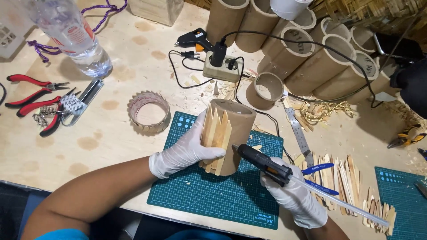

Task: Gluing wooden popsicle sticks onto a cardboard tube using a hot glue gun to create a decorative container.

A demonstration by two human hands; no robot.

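Note:
My left hand, in a white glove, grips a brown cardboard tube standing on a green cutting mat. Several pointed wooden sticks are stuck upright on the tube's side, under my thumb. My right hand, also gloved, holds a black hot glue gun with its nozzle touching the tube beside the last stick. A clear glue stick juts from the gun's back toward the right.
Many cardboard tubes lie at the back right. A power strip, a second glue gun, a short ring, a water bottle, red pliers, a steel ruler and loose sticks surround the mat.

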